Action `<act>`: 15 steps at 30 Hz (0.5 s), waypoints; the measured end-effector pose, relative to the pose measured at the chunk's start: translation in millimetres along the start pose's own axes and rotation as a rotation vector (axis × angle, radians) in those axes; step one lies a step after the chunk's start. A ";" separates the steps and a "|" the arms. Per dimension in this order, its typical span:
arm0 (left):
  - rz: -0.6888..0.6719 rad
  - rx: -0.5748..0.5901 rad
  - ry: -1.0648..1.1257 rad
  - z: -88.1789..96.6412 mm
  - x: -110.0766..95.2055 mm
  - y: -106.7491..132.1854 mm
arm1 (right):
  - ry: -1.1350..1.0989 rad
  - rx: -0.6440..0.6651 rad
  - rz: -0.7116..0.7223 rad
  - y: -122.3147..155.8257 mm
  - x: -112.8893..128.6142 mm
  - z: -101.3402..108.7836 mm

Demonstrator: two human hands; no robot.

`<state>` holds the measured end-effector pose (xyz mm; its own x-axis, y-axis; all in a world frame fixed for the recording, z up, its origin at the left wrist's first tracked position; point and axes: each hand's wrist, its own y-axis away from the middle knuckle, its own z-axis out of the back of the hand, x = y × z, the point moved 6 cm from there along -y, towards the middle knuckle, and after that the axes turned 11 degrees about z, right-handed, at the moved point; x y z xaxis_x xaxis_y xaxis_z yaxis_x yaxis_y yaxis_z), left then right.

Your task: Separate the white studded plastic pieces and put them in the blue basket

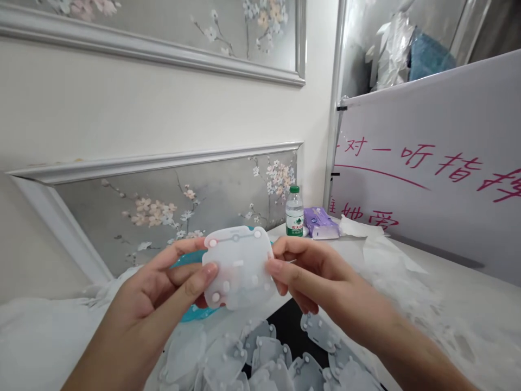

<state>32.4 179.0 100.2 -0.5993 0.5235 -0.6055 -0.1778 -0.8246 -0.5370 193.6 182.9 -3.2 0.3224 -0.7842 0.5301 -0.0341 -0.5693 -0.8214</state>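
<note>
A translucent white plastic plate (244, 271) with rounded corners, small round studs and edge notches is held up in front of me. The thumb and fingers of my left hand (163, 293) pinch its left edge. On the opposite edge, my right hand (321, 271) grips it between thumb and forefinger. Below my hands lies a heap of similar translucent plates (268, 353), partly on a black surface (287, 317). Part of a turquoise-blue item (195, 313) shows behind the held plate; its kind is mostly hidden.
A water bottle (294, 212) with a green cap stands by the wall beside a purple tissue pack (321, 222). White crumpled sheeting (44, 342) lies left, and thin clear plastic (443, 331) right. A whiteboard (427, 125) with red writing rises at the right.
</note>
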 end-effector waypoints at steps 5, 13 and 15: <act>-0.028 0.069 0.046 2.5 2.5 5.3 | 0.021 0.017 -0.024 3.2 -1.9 0.3; -0.014 -0.012 -0.055 4.3 -0.3 2.8 | 0.029 -0.011 0.034 2.2 5.7 5.5; 0.008 -0.013 -0.038 5.0 0.4 3.6 | 0.045 -0.013 0.034 1.2 5.1 6.2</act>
<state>27.6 175.1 101.0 -0.6302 0.5083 -0.5869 -0.1633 -0.8258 -0.5398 201.1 179.7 -2.8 0.2779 -0.8132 0.5114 -0.0562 -0.5452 -0.8364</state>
